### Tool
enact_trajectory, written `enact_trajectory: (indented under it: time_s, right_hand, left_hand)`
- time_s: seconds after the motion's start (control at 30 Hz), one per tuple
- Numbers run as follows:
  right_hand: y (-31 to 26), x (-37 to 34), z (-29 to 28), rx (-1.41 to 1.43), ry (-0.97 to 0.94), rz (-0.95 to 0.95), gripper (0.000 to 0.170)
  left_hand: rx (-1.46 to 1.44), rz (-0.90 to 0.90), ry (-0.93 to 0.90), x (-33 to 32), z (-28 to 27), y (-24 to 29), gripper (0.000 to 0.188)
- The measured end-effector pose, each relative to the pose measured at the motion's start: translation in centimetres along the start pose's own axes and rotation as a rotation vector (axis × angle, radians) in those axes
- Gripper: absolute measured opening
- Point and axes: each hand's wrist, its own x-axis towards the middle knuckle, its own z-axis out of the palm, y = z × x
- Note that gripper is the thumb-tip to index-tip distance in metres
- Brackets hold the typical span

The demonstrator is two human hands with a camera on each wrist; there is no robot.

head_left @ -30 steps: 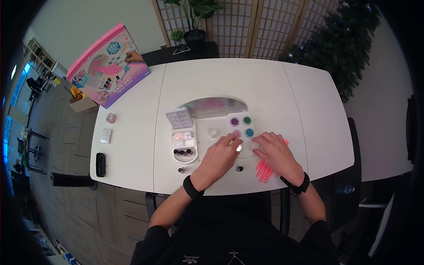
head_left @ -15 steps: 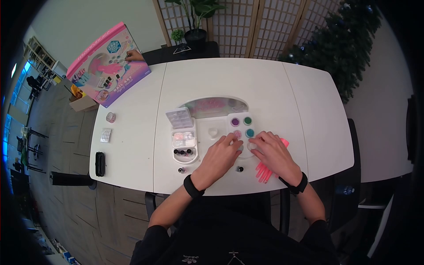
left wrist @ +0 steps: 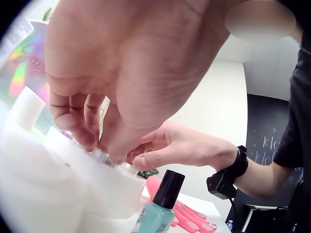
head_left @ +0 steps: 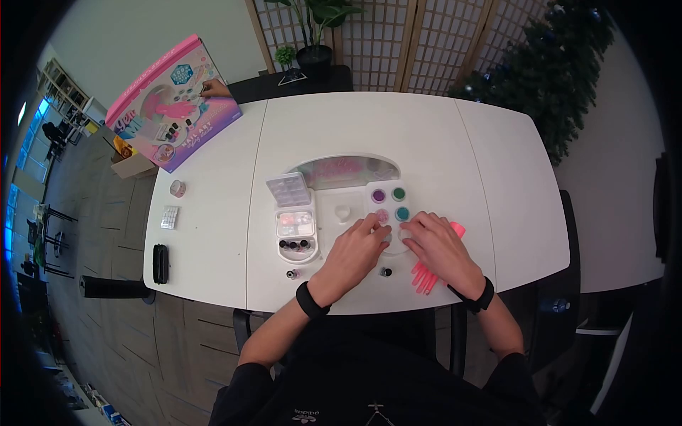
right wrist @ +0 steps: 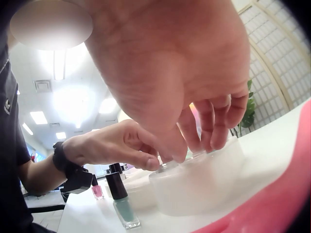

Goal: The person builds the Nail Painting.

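Note:
In the head view the left hand (head_left: 352, 255) pinches a small clear round pot (head_left: 386, 239) at the near end of the white tray (head_left: 391, 250). Beside it, the right hand (head_left: 444, 248) has thumb and fingertips round another clear pot (head_left: 404, 235), partly hidden. Both pots sit low in the tray. Purple (head_left: 379, 195), green (head_left: 398, 194), pink (head_left: 382, 215) and teal (head_left: 403, 214) pots fill the slots behind. In the left wrist view the left fingertips close on a clear rim (left wrist: 101, 155); the right wrist view shows the right fingers curled down over the tray (right wrist: 194, 187).
A teal polish bottle (head_left: 386, 272) stands in front of the tray, pink hand-shaped piece (head_left: 425, 275) under the right hand. Leftward are an open lidded case (head_left: 295, 224), another bottle (head_left: 292, 273), a black case (head_left: 161, 264), and a printed box (head_left: 174, 106). A mirror (head_left: 344, 172) stands behind.
The right hand has shifted slightly left and its fingertips have drawn in round the clear pot. A bright disc at the left fingertips no longer shines. Little differs over the last half second.

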Motion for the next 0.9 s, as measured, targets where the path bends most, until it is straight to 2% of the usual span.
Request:
enact_trajectory:
  time_s: [0.37,0.47,0.57,0.7,0.83,0.9]
  right_hand:
    - [-0.3,-0.3,0.2,-0.022,-0.010,0.023,0.032]
    - [0.3,-1.2,-0.2,-0.006,0.078,0.058,0.036]
    - [1.2,-2.6,-2.4,-0.078,0.134,0.276,0.040]
    - [4.5,-5.9,-3.4,-0.142,0.085,0.540,0.038]
    - [6.9,-6.9,-3.4,0.188,-0.002,0.665,0.027]
    - [9.3,-7.5,-2.4,0.284,0.005,0.607,0.025]
  left_hand:
    - [0.027,0.019,-0.006,-0.1,0.1,0.0,0.026]
    - [0.076,0.026,0.016,-0.3,0.3,-0.2,0.033]
    - [0.073,0.022,0.069,-0.4,0.1,0.0,0.043]
    - [0.016,-0.021,0.068,-0.7,-0.8,0.7,0.047]
    - [-0.037,-0.057,0.062,-1.1,-2.1,1.5,0.043]
    - [-0.048,-0.052,0.068,-1.4,-2.5,1.4,0.040]
